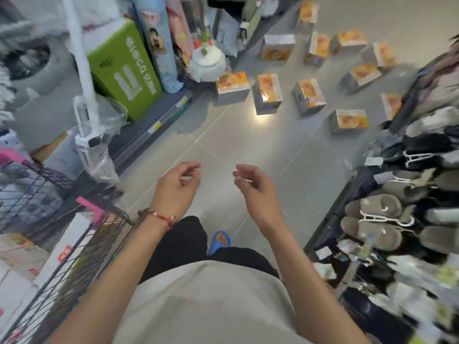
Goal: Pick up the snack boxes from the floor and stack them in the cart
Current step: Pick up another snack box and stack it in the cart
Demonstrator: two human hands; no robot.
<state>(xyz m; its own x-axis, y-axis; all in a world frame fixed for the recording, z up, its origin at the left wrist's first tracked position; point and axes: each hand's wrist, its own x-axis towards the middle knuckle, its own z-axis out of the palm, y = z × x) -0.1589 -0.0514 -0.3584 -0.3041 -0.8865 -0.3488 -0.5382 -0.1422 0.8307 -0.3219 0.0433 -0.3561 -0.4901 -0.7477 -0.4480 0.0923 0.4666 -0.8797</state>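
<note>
The person stands in a shop aisle with both arms held out in front. The left hand (177,187) is loose, with its fingers a little bent, and it holds nothing. The right hand (255,192) is the same: soft, bent fingers with nothing in them. The two hands are near each other but do not touch. A red band (161,218) goes round the left wrist.

The boxes (267,91) are orange and silver, and they lie all over the floor (223,145) ahead, well apart from the hands. Some stand up and some lie flat. Most sit alone, with gaps between them.

The cart (74,256) is on the person's left, just beside the left arm. It has black wire walls and a pink bar on top. White packs show through the wire.

On the left shelf there is a green box (124,68), and a white mop (207,63) stands near the closest boxes. On the right hang rows of slippers (372,219) — grey ones and dark ones. One blue shoe (219,242) peeks out below the hands.
</note>
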